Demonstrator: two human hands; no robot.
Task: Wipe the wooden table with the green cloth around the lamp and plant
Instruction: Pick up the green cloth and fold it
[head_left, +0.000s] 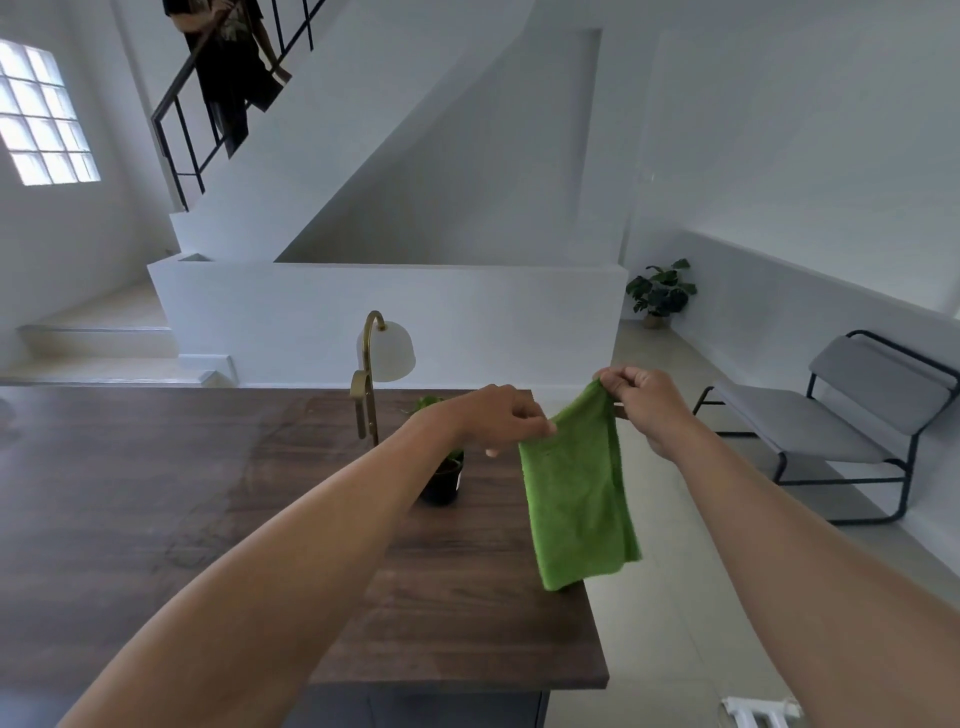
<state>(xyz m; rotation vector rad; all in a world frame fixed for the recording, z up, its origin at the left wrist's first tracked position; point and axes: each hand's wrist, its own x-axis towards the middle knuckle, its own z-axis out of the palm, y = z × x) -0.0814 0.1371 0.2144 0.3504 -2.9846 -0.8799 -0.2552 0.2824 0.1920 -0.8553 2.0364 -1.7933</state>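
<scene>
Hands (501, 418) (647, 402) on green cloth (576, 499); plant (429, 403) in pot (441, 482)

I can't read any txt, nos. or brand marks anywhere in view. The pot (441, 483) on the table (156, 493), far right part, has a small white patch on its right side. Poss. a label, but too small to make out.
</scene>
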